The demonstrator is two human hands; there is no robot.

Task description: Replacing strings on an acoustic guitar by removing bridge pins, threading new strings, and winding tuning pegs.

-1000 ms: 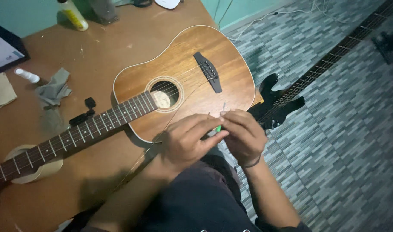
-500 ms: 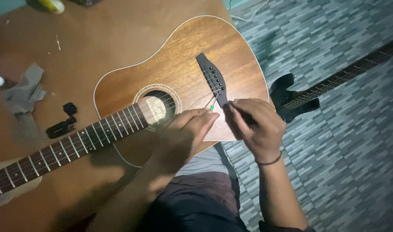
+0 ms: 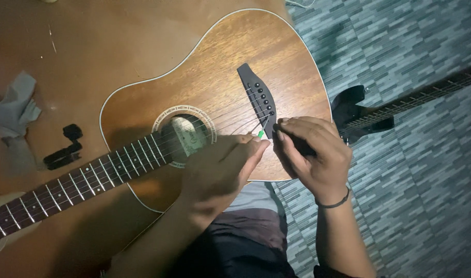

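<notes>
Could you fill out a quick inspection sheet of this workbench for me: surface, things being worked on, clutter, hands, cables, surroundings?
Surface: brown wooden table.
Job's things: acoustic guitar lying flat; green-tipped string end at the dark bridge.
Clutter: grey cloth, black clip tool.
Grippers: left hand pinching the string end; right hand closed on a dark tool, hard to identify.
Cables: nothing seen.
Surroundings: grey tiled floor, black electric guitar lying on it.

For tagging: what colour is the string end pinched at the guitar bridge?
Green string end, clearest in the head view.
</notes>
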